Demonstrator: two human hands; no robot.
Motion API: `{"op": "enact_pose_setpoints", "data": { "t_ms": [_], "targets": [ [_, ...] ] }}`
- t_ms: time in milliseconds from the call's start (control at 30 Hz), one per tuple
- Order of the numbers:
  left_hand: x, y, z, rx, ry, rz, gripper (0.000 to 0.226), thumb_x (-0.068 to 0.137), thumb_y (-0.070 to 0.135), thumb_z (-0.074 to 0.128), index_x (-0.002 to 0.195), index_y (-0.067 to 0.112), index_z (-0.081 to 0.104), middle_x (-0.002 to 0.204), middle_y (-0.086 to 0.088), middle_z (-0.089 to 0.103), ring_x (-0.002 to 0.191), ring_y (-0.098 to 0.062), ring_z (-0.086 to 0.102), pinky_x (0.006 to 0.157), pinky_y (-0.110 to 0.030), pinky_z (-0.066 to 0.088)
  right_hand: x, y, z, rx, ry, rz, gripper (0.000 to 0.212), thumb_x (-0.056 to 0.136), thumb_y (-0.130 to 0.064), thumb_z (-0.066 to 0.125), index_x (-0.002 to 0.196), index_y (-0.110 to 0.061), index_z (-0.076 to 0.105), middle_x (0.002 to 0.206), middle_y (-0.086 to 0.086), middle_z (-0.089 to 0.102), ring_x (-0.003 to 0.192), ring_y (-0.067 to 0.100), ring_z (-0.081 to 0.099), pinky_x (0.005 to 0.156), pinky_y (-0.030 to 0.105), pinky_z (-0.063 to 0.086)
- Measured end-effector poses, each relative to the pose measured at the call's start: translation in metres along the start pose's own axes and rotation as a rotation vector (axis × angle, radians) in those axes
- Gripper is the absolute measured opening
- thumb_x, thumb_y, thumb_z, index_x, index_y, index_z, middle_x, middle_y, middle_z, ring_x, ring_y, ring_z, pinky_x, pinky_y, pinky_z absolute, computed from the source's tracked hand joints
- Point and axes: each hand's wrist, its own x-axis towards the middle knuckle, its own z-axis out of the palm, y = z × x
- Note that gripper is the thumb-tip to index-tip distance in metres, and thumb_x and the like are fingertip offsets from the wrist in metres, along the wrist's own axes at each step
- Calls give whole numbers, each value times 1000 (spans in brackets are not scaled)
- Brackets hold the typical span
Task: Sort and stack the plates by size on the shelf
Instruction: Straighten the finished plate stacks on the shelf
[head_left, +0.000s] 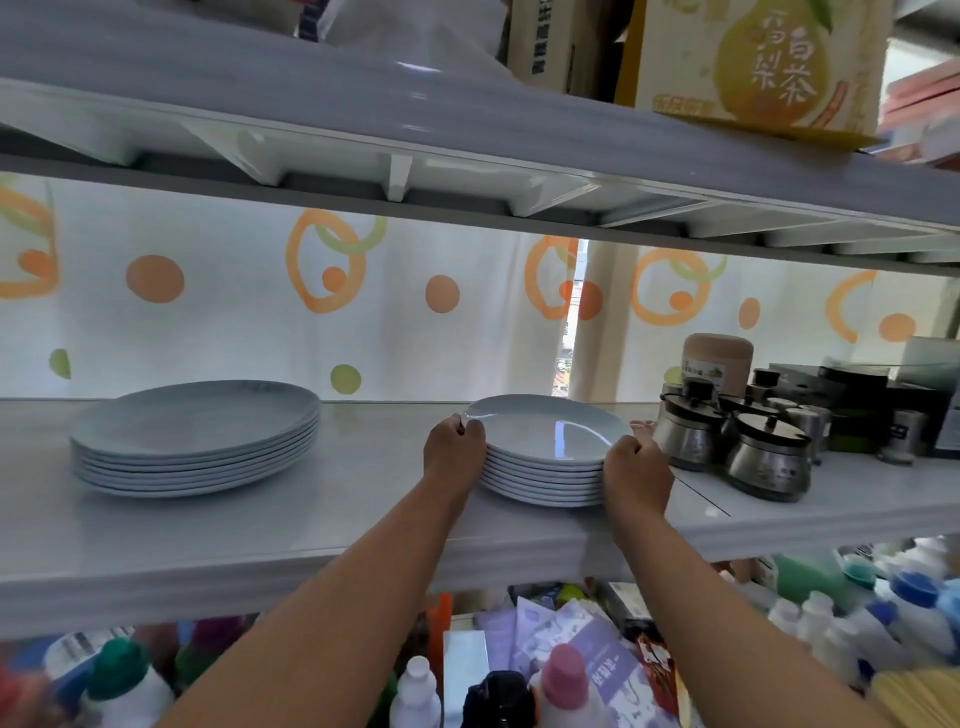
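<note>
Two stacks of white plates stand on the white shelf (260, 540). The stack of larger plates (197, 441) is at the left, apart from both hands. The stack of smaller plates (545, 447) is right of centre. My left hand (454, 449) grips the left rim of the top small plate (545, 423), with the thumb over its edge. My right hand (636, 475) holds the right side of the same stack, with fingers wrapped round the rim. The top plate lies level on the stack.
Metal condiment jars with dark lids (748, 447) crowd the shelf just right of the small stack. A brown jar (717, 358) and dark boxes (857, 395) stand behind them. Another shelf (467, 140) hangs close overhead. Bottles and packets (571, 670) fill the level below.
</note>
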Motion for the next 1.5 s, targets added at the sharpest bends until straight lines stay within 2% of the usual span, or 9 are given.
{"op": "enact_pose_setpoints", "data": {
  "t_ms": [300,400,633,733,833,933,1167,1300,1500],
  "targets": [
    [31,-30,-78,54,96,-15,36,89,8,41,57,16,26,59,2,28,56,-13,24,51,-29,20,-25,-16,75,7,-185,-98,22,90,-14,27,79,-11,45,102,26,56,88,26,44,75,30,30],
    [41,-35,-92,64,132,-41,38,90,8,41,55,15,30,57,1,32,54,-13,28,52,-30,25,-30,-22,92,8,-220,-104,32,92,-13,28,101,-1,57,115,25,59,103,35,51,80,32,33],
    [58,-41,-100,-65,112,-111,37,89,4,39,55,16,29,58,-1,30,67,-19,31,66,-31,25,-27,-28,115,-13,-224,-117,19,92,-8,28,84,-2,45,93,23,52,95,35,50,76,30,28],
    [61,-43,-99,-101,120,-152,34,90,5,39,57,13,32,60,-2,34,77,-22,35,71,-33,26,-25,-26,121,-20,-215,-107,31,92,-11,29,99,7,53,108,27,58,97,33,50,81,34,34],
    [59,-41,-99,-76,112,-168,28,93,11,37,90,-8,58,95,-28,59,100,-37,54,86,-41,40,-24,-20,127,-8,-201,-135,35,88,-21,25,95,1,51,100,21,55,102,36,52,83,35,35],
    [53,-29,-105,105,129,-117,43,95,12,31,128,-12,45,132,-32,50,123,-41,46,101,-40,35,-23,-19,127,38,-179,-151,35,95,-17,27,95,3,56,92,18,54,88,31,46,80,33,33],
    [34,4,-184,315,514,192,40,94,20,35,123,14,62,133,-7,60,124,-24,52,100,-27,37,-13,-26,124,-26,-266,-134,24,94,-18,27,84,-6,45,88,13,45,81,23,39,70,31,31],
    [37,-19,-263,285,739,43,39,95,17,33,122,8,61,131,-16,58,123,-32,50,101,-36,37,-9,-23,126,48,-263,-88,34,91,-14,25,61,-10,40,85,18,47,82,29,42,78,41,36],
    [31,-89,-321,58,636,-304,34,94,16,37,109,-5,58,125,-32,56,117,-44,52,84,-39,41,-6,-18,130,147,-272,-46,30,88,-15,32,62,-12,48,85,16,54,84,30,48,81,44,39]
  ]
}}
